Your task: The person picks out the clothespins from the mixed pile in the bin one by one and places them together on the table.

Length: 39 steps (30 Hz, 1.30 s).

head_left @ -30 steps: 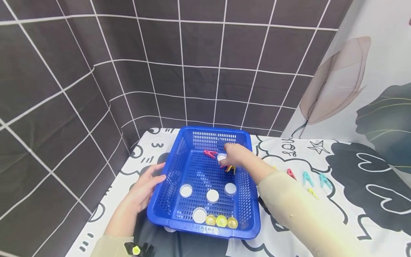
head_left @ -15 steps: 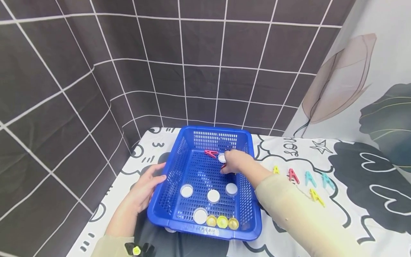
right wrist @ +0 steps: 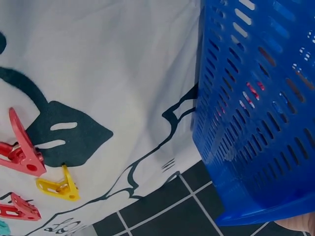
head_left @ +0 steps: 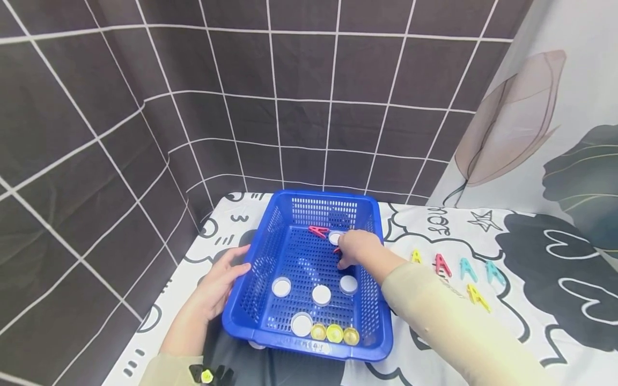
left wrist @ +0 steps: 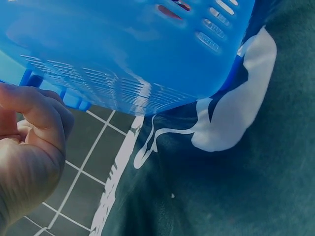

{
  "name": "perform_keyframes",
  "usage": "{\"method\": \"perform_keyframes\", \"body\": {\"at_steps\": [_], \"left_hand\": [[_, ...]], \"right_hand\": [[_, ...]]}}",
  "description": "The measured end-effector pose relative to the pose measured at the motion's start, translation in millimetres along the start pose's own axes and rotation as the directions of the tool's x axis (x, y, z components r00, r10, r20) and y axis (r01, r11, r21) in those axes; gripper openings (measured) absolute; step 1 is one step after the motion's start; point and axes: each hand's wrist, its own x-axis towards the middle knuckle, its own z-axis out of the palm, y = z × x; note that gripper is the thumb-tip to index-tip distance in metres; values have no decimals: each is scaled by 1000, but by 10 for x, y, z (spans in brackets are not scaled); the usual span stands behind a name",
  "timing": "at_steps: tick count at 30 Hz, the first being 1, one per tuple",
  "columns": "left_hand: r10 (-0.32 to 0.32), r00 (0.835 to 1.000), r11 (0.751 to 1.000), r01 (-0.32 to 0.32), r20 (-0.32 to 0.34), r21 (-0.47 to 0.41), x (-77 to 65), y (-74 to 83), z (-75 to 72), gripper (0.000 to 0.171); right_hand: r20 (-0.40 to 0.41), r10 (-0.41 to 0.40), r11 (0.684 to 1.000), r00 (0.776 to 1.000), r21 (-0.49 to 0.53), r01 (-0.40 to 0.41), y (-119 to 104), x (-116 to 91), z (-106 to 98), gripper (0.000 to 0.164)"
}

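Note:
A blue plastic basket (head_left: 328, 194) with slotted walls stands before me in the head view. My left hand (head_left: 219, 281) holds its left rim, thumb and forefinger at the edge; curled fingers show beside the rim in the left wrist view. Inside the basket, my right hand (head_left: 357, 248) reaches down at the back right. Its fingertips are mostly hidden, and I cannot tell whether they pinch anything. A bit of red clothespin (head_left: 336, 250) peeks out beside the fingers. Just behind lie a red clothespin (head_left: 318, 231) and a white cap (head_left: 335, 238).
Several white caps (head_left: 321, 294) and three yellow caps (head_left: 335, 333) lie toward the basket's front. Right of it, on the patterned cloth (head_left: 483, 241), are several clothespins, including a red clothespin (head_left: 441, 265) and a yellow clothespin (head_left: 477, 297). A tiled-pattern backdrop (head_left: 299, 123) rises behind.
My right hand has shifted slightly down and right inside the basket, covering the yellow clothespin seen there earlier. More clothespins on the cloth show past the sleeve. My left hand stays put.

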Motion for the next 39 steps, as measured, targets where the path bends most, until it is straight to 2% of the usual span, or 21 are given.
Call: {"method": "perform_keyframes", "body": {"at_steps": [7,12,16,20,24,26,30,34,39], "left_hand": [[3,1000,1000,-3,1,-13,-10,-3,0,57],[-1,1000,1000,1,-4,-20,-6,4,12,57],[-4,1000,1000,4,-9,-27,-9,8,13,57],[-5,1000,999,5,-7,-37,-14,8,9,57],[2,1000,999,-2,5,-32,-13,17,13,57],[0,1000,1000,0,6,-27,-10,17,14,58],[-5,1000,1000,5,0,-28,0,9,4,58],[-2,1000,999,2,-6,-36,12,-5,-10,57],[5,1000,999,-5,-3,-36,20,-11,-12,57]], "right_hand": [[-11,-37,997,999,-68,36,-14,11,61,35],[-15,-44,996,999,-72,43,-30,27,120,30],[-20,-60,997,998,-57,59,-38,46,129,33],[-32,-167,986,985,-11,167,-36,78,147,40],[-78,-303,946,950,97,310,-35,113,176,41],[-101,-331,929,938,139,343,-38,124,184,41],[-124,-310,936,943,136,325,-43,130,182,45],[-101,-283,950,954,107,293,-43,142,181,50],[-56,-280,941,958,183,286,-45,158,185,52]]}}
